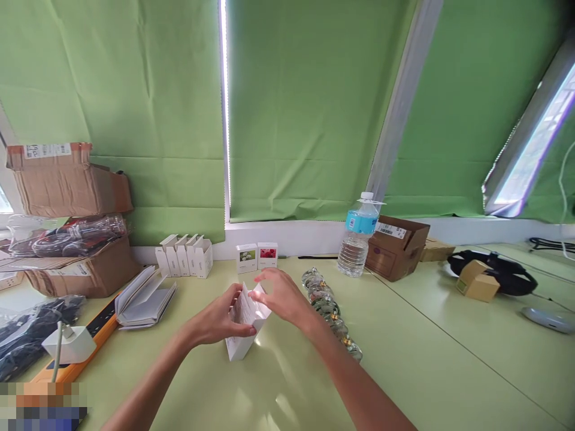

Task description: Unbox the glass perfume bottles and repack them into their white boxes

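Note:
A small white carton (241, 347) with its top flaps raised stands tilted on the table in front of me. My left hand (218, 320) is closed around its left side, the thumb lying across the near face. My right hand (283, 296) is at the carton's open top, with the thumb at the mouth and the index finger curled above a flap. A sheet-like white part with fine print (245, 308) shows between the hands; whether it is a flap or a leaflet I cannot tell. Right of my right hand runs a row of small clear glass jars (327, 305).
Two picture-fronted cartons (247, 258) and several open white cartons (184, 256) stand at the back. Left are a notebook (146, 299), an orange power strip (108, 323) and cardboard boxes (67, 185). Right are a water bottle (357, 239), a brown box (395, 248) and a mouse (548, 320).

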A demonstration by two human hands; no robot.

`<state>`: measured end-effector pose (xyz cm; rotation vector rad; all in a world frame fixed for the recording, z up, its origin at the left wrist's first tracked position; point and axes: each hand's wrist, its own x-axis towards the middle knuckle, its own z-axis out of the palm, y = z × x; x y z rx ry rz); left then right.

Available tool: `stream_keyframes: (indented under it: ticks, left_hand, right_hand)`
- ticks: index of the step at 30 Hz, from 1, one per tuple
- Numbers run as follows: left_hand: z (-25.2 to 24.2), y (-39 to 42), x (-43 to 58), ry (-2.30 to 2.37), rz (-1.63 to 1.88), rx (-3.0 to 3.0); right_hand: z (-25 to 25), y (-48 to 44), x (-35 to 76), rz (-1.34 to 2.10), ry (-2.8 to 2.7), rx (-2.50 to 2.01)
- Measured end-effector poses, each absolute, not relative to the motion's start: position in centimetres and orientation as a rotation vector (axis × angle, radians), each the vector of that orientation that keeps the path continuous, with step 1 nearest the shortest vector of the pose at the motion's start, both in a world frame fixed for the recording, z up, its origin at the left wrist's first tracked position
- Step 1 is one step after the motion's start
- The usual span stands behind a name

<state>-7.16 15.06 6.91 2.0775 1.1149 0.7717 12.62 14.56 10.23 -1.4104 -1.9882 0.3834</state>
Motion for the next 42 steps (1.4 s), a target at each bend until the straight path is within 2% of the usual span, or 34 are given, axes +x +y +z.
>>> stream_keyframes:
  ticks: [6, 16, 24, 29, 42]
  left_hand:
    - [7.3, 14.6, -7.0, 1.033, 0.703, 2.04]
    - [6.9, 14.6, -7.4, 0.902, 0.737, 1.955]
    - [6.9, 15.0, -7.8, 0.837, 0.695, 1.919]
    - [6.9, 14.9, -7.9, 0.814, 0.689, 1.891]
    - [6.3, 15.2, -7.8, 0.834, 0.684, 1.906]
  right_hand:
    - [10.9, 13.6, 11.0, 0.367, -2.105, -1.176]
    - [10.8, 13.0, 11.8, 0.405, -2.195, -1.372]
    - [11.3, 13.0, 12.3, 0.609, -2.16, -1.433]
    - [11.2, 13.3, 13.0, 0.848, -2.327, -1.43]
    - [10.8, 13.1, 12.2, 0.681, -2.276, -1.333]
